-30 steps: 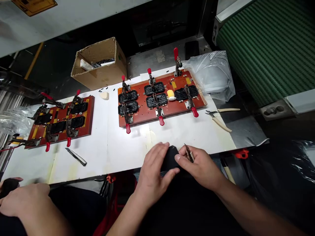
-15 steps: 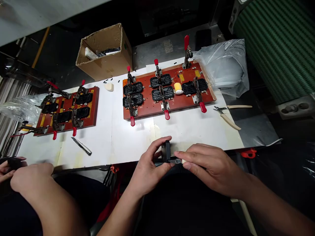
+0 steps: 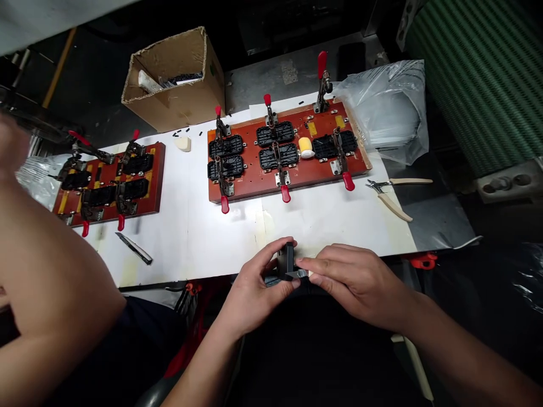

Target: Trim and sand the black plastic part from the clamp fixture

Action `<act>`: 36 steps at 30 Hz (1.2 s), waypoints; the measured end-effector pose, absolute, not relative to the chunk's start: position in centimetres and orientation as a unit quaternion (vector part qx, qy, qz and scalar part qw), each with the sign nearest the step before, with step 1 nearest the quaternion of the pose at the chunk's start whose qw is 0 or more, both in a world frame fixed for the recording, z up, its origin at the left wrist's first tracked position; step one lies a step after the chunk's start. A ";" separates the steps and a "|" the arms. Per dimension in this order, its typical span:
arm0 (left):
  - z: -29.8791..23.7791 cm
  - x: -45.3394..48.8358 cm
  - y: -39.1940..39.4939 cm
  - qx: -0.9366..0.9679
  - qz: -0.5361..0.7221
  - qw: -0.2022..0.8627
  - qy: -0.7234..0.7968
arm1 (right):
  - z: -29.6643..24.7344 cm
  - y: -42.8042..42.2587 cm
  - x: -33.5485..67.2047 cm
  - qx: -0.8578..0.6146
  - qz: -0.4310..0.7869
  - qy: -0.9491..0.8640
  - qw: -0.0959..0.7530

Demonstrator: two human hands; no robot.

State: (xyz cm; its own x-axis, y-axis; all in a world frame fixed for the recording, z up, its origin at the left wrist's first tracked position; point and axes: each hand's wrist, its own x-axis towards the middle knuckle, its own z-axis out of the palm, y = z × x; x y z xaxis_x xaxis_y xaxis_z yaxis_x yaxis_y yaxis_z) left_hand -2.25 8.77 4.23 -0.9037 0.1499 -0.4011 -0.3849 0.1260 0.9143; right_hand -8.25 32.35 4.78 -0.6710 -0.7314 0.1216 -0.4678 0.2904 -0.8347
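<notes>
- The black part (image 3: 288, 261) is held on edge at the near rim of the bench (image 3: 190, 237), pinched between both hands; a second ago it lay flatter under the fingers, so it has been turned up to bring one side to the tool.
- The left hand (image 3: 254, 288) is clamped on the part from the left, thumb under and fingers over it.
- The right hand (image 3: 354, 280) is closed around a small metal tool (image 3: 302, 273), whose tip now touches the part's lower edge; a second ago the tool pointed up, away from the part. By my reading, work on that edge is under way.
- Beyond the hands, the right jig (image 3: 288, 152) carries black parts under red-handled clamps, with a yellow roll (image 3: 306, 147) on it.
- Pliers (image 3: 392, 195) lie right of that jig, beside a plastic bag (image 3: 386, 107).
- The left jig (image 3: 108, 183) sits further along, a knife (image 3: 133, 247) in front of it, and a carton (image 3: 173, 82) behind.
- A co-worker's arm (image 3: 46, 294) now fills the left foreground, having risen from the bench's edge.
</notes>
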 end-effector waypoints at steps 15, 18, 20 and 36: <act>3.5 -1.8 10.0 -0.005 0.630 0.211 0.747 | 5.0 31.7 -9.1 -0.241 -0.465 0.819 0.233; 2.4 -2.1 10.4 -0.028 0.520 0.181 0.834 | 2.9 32.9 -9.4 -0.260 -0.384 0.861 0.209; 1.6 -2.7 10.6 -0.082 0.453 0.159 0.873 | 1.2 34.8 -9.9 -0.244 -0.299 0.908 0.160; -2.5 -5.3 8.1 0.117 0.294 0.020 0.948 | 8.1 23.8 -29.8 -0.256 -0.042 0.961 0.098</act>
State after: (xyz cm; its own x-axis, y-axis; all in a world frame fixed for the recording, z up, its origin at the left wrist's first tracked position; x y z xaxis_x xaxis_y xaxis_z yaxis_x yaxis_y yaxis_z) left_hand -5.34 8.11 -2.45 -0.9716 0.2344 0.0309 0.2108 0.7994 0.5626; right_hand -29.81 23.81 8.10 -0.8497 -0.5001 -0.1670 -0.4836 0.8654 -0.1309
